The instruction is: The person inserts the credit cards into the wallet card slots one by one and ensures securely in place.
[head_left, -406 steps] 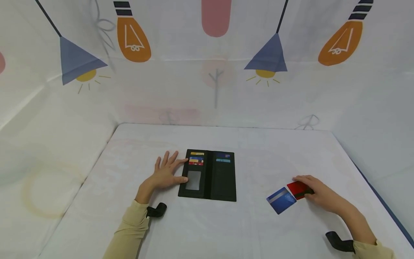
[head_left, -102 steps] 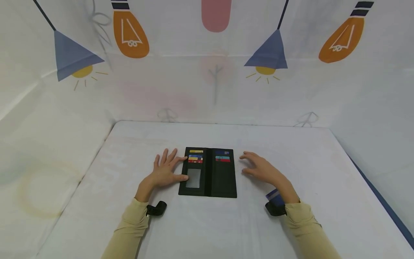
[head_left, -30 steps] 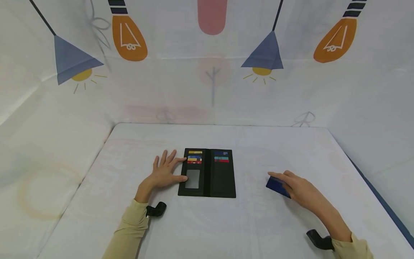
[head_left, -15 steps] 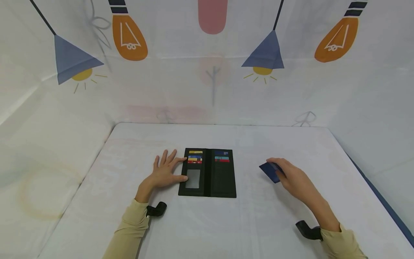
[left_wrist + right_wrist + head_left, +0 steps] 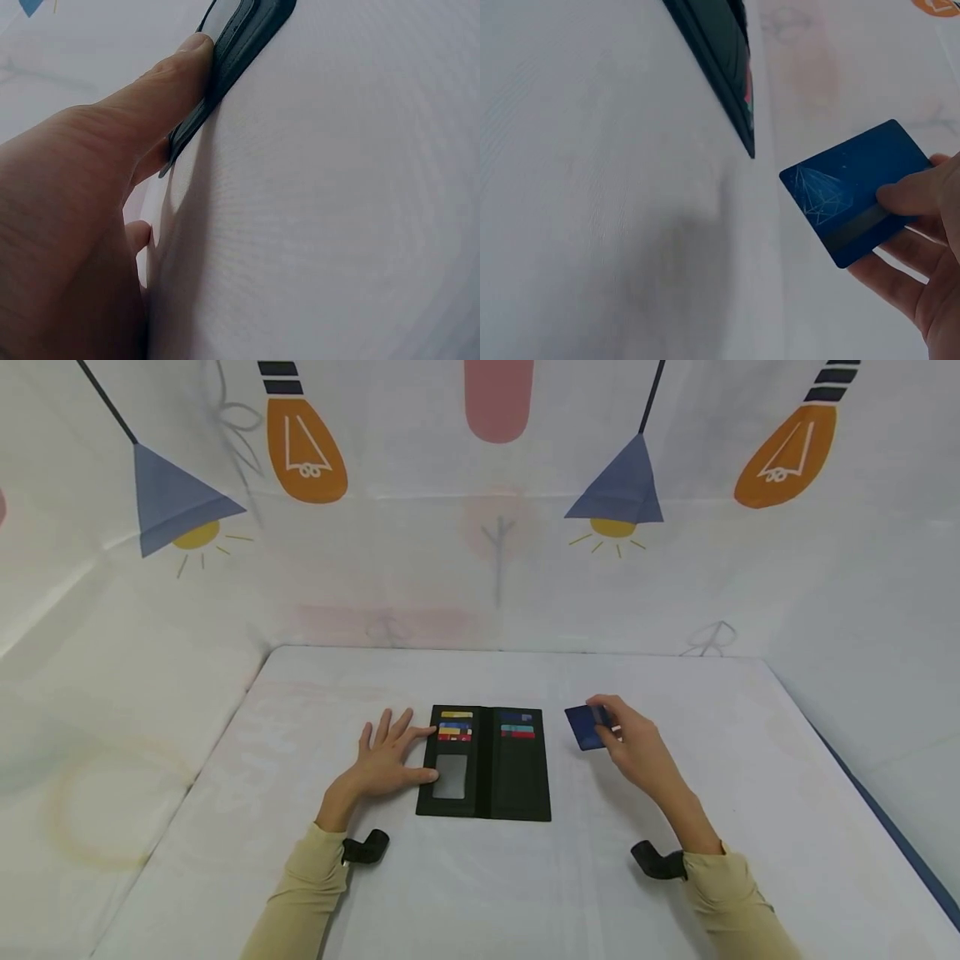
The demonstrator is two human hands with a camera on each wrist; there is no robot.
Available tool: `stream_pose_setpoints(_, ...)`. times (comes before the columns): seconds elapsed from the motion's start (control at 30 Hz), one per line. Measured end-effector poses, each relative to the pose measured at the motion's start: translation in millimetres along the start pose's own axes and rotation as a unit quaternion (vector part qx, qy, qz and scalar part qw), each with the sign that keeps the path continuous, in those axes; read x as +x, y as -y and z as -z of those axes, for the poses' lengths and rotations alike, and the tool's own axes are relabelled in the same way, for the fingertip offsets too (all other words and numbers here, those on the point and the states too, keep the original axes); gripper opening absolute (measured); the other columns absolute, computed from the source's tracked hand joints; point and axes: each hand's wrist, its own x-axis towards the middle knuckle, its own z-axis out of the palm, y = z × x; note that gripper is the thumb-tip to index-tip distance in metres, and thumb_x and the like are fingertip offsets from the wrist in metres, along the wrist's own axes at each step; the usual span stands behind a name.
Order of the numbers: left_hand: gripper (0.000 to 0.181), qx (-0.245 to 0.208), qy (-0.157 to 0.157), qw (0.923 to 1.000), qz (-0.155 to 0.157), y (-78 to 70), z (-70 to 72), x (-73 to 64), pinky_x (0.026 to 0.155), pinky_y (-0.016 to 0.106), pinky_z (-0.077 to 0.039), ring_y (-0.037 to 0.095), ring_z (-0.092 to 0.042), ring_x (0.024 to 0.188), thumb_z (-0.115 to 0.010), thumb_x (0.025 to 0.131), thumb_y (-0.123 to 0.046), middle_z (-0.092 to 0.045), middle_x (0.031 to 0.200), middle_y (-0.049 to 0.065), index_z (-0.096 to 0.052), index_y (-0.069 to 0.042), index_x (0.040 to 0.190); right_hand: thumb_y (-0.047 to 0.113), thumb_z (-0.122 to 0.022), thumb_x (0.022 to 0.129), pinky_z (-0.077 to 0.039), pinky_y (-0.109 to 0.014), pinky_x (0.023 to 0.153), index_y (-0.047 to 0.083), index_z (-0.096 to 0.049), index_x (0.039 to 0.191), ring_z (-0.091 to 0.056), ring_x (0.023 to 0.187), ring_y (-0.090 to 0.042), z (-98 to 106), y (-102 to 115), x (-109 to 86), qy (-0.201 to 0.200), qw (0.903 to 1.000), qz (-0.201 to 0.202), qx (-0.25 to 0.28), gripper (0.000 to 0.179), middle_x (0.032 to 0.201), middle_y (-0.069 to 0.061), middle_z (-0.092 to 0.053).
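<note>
A dark bifold wallet (image 5: 517, 777) lies opened flat on the white table, with several cards in the slots of both halves and a clear window low on the left half. My left hand (image 5: 378, 768) has its fingers spread; thumb and index finger press on the wallet's left edge, and in the left wrist view the thumb rests on its border. Just right of the wallet, my right hand (image 5: 637, 747) pinches a blue card (image 5: 855, 187) between thumb and fingers. The card has a grey stripe and pale line pattern, and is held above the table.
The white table (image 5: 480, 893) runs back to a white cloth wall (image 5: 420, 560) printed with lamps and bulbs. Each wrist wears a black camera mount, the left one (image 5: 366, 847) and the right one (image 5: 658, 862).
A red card that lay at the right is now in a right-half slot of the wallet. My right hand picked up the blue card and moved left toward the wallet. The left hand stayed put.
</note>
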Motion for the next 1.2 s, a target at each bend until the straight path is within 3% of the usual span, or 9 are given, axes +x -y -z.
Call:
stream_pose_setpoints(0.23, 0.078, 0.004, -0.004, 1.0, -0.003, -0.6, -0.6, 0.5, 0.114, 0.063, 0.012, 0.043, 0.011, 0.15, -0.072, 0.083, -0.056, -0.008, 0.166, 0.017, -0.046, -0.023, 0.148, -0.008, -0.066, 0.088, -0.058, -0.044, 0.073, 0.008, -0.051, 0.128, -0.067, 0.084, -0.029, -19, 11, 12.3, 0.003, 0.9987, -0.039, 0.033, 0.045, 0.095, -0.02, -0.07)
stream_pose_setpoints(0.63, 0.078, 0.006, -0.003, 1.0, -0.004, -1.3, -0.8, -0.4, 0.114, 0.063, 0.013, 0.043, 0.01, 0.15, -0.071, 0.083, -0.056, -0.008, 0.166, 0.017, -0.046, -0.022, 0.148, -0.007, -0.066, 0.089, -0.058, -0.041, 0.072, 0.009, -0.051, 0.122, -0.067, 0.079, -0.024, -48, 21, 22.3, -0.008, 0.9967, -0.031, 0.074, 0.04, 0.085, -0.014, -0.068)
stream_pose_setpoints(1.2, 0.077, 0.006, -0.006, 0.9999, -0.008, -0.1, -0.5, -0.5, 0.114, 0.063, 0.013, 0.043, 0.01, 0.15, -0.071, 0.083, -0.057, -0.008, 0.166, 0.017, -0.045, -0.023, 0.148, -0.007, -0.064, 0.09, -0.058, -0.041, 0.072, 0.007, -0.049, 0.121, -0.07, 0.086, -0.029, -72, 28, 31.4, -0.01, 0.9872, -0.05, 0.151, 0.037, 0.093, -0.018, -0.072)
